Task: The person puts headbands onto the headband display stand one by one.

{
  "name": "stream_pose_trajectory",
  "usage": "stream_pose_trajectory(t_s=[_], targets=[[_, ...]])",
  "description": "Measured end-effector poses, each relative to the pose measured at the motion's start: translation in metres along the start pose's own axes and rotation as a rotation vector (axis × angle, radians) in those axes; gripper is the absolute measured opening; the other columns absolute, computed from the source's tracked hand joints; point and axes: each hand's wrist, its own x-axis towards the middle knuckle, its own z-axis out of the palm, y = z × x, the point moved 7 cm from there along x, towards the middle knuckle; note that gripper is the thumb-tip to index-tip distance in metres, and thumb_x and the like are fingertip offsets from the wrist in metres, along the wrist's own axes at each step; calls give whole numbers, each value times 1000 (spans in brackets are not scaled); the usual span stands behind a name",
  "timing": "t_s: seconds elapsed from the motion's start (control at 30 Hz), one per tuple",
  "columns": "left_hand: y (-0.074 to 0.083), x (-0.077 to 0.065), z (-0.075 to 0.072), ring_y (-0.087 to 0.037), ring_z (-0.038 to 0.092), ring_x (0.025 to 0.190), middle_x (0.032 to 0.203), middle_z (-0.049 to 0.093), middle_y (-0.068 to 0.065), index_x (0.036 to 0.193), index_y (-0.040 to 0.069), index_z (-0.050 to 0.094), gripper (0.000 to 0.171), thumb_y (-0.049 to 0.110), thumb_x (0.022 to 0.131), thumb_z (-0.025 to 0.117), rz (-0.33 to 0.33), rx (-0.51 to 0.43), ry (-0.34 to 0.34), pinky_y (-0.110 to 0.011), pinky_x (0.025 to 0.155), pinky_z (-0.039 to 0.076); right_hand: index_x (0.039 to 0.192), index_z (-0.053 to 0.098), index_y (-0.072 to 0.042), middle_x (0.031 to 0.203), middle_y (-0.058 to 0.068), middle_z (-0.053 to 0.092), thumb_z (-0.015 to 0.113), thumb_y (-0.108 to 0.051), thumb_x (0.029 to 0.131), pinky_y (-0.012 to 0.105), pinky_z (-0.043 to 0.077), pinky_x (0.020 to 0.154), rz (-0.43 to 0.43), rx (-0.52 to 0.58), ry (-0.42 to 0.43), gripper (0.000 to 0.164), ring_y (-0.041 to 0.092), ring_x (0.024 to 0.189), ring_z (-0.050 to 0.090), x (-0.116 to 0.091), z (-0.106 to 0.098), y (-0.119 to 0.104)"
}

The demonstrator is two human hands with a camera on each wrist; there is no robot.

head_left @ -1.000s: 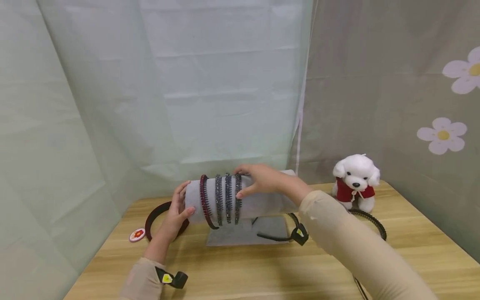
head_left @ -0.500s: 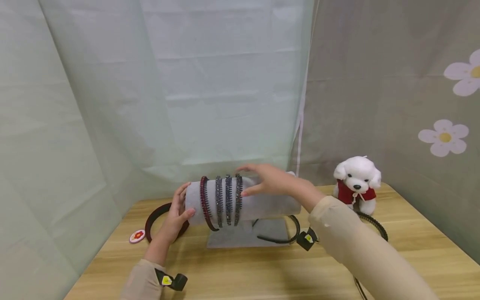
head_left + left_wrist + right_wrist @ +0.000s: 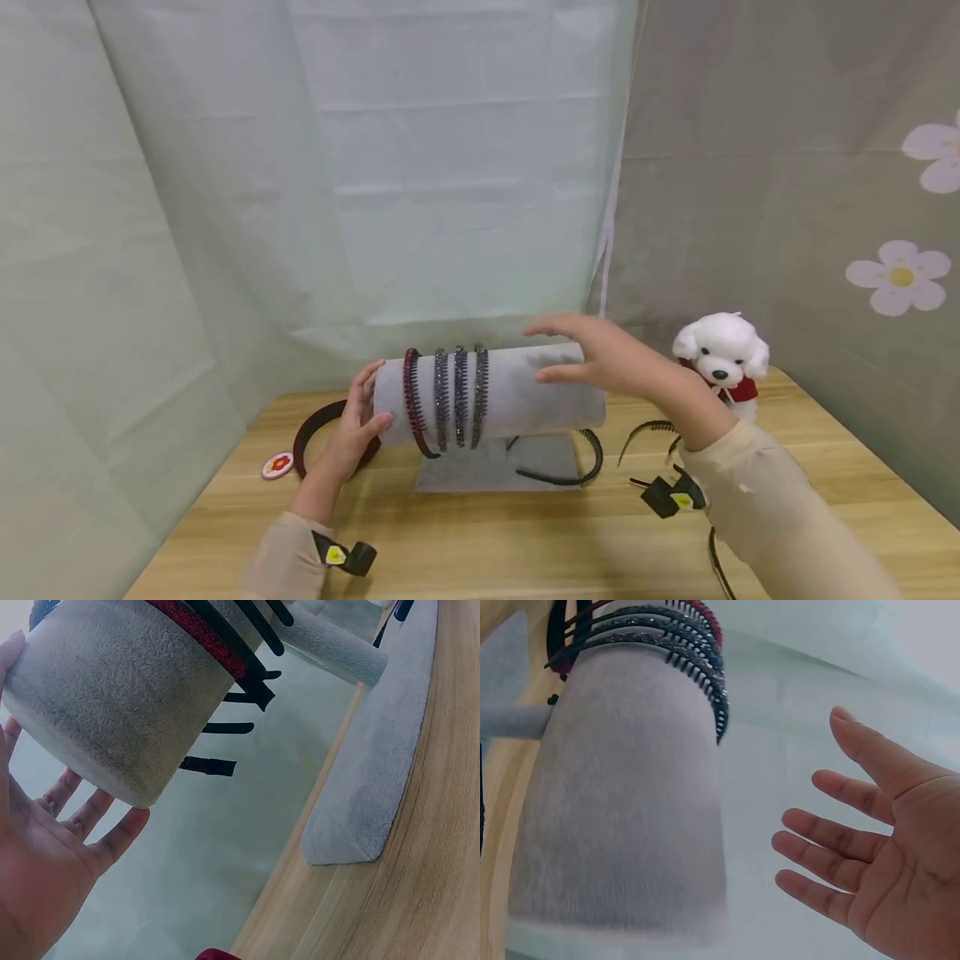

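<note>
A grey plush headband display stand (image 3: 543,400) has a horizontal roll on a flat base. My left hand (image 3: 351,435) grips the roll's left end, thumb in front and fingers behind; in the left wrist view the fingertips touch its end edge. Round the roll's left half sit a red toothed headband (image 3: 411,392) and three dark glittery headbands, among them the rightmost dark headband (image 3: 480,396). My right hand (image 3: 611,358), fingers apart and holding nothing, hovers at the roll's right end. In the right wrist view that hand (image 3: 900,862) is clear of the roll.
A black headband (image 3: 601,457) lies over the stand's base. More black headbands (image 3: 648,424) lie at right, partly behind the right arm. On the left are a wide dark red headband (image 3: 302,442) and a round flower badge (image 3: 277,465). A white toy dog (image 3: 723,350) sits back right.
My right hand has left the rightmost glittery headband and moved right along the roll, off its surface. The left hand keeps its place on the left end.
</note>
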Motion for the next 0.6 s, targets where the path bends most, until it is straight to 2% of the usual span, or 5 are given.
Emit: stream_pose_trajectory(t_s=[0.33, 0.6], targets=[[1, 0, -1, -4, 47, 114, 142, 32, 10, 150, 26, 17, 63, 20, 98, 53, -4, 14, 10, -21, 87, 46, 135, 53, -18, 137, 2, 56, 68, -37, 87, 49, 45, 98, 7, -12, 69, 54, 28, 121, 56, -37, -10, 13], [-4, -4, 0, -4, 47, 114, 142, 33, 9, 150, 27, 17, 63, 20, 98, 53, -31, 17, 14, -21, 87, 46, 133, 55, -12, 134, 6, 58, 69, -35, 87, 48, 47, 96, 17, -57, 104, 53, 29, 118, 58, -65, -14, 25]])
